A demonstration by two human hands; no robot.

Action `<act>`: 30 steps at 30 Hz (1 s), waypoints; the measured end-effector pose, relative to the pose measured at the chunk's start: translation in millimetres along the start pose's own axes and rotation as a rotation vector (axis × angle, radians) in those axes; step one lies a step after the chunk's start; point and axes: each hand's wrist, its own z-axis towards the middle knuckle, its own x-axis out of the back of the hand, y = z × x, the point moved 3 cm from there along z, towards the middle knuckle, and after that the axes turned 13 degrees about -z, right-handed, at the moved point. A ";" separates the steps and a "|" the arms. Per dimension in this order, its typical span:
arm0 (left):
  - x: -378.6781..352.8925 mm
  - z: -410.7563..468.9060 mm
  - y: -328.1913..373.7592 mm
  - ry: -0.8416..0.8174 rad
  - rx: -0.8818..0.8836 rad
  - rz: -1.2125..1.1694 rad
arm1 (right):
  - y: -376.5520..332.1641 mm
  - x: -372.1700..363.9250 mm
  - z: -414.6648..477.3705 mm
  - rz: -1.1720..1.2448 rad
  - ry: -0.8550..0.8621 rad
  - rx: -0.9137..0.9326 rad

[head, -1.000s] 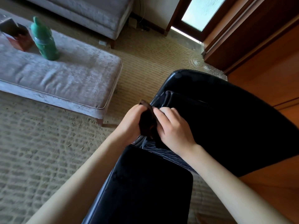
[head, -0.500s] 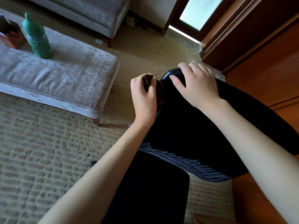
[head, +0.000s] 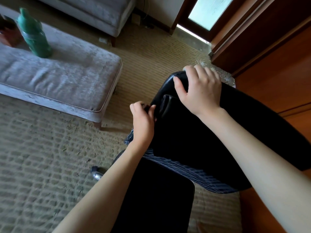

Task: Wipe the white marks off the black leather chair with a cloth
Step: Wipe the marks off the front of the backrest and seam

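Cloth barely shows, pinched inside the curled left hand; right hand grips the chair along its top.

Left hand: cloth; right hand: chair

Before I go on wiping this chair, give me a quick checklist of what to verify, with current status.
1. Grip on the cloth: ok, the left hand pinches it.
2. Contact: ok, the cloth seems to touch the chair at its side edge.
3. Steadying: ok, the right hand grips the top of the chair's back.
4. Target: cannot tell; no white marks show on the dark leather.
5. Rolling: cannot tell whether the caster is locked.
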 end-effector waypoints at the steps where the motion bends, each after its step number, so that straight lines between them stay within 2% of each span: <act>1: 4.0 -2.8 -3.8 -0.004 0.076 -0.019 | 0.9 -1.1 -1.1 -0.010 0.006 -0.001; 5: 22.2 -3.2 2.7 0.062 0.118 -0.166 | 3.9 -2.3 -3.1 -0.033 0.039 -0.004; 8: 15.9 7.9 36.0 0.120 -0.058 -0.133 | 3.2 -2.3 -3.3 -0.044 0.055 -0.014; 11: -6.4 7.8 65.5 0.078 -0.254 -0.090 | 2.6 -2.4 -3.3 -0.051 0.066 -0.017; 14: -17.8 -7.5 62.1 0.088 -0.343 -0.047 | 1.7 -3.3 -3.0 -0.048 0.070 -0.028; 17: -20.6 -22.1 47.8 0.048 -0.362 -0.006 | 0.7 -3.2 -3.5 -0.054 0.088 -0.044; 21: -14.1 -23.1 35.5 0.074 -0.341 0.011 | 0.8 -3.6 -3.3 -0.069 0.101 -0.058; 27: 4.7 -22.8 15.6 -0.097 -0.268 0.169 | 2.1 -4.8 -3.6 -0.076 0.079 -0.069; 30: 5.2 -19.5 43.6 -0.037 -0.294 0.067 | 4.6 -4.7 -5.0 -0.073 0.060 -0.076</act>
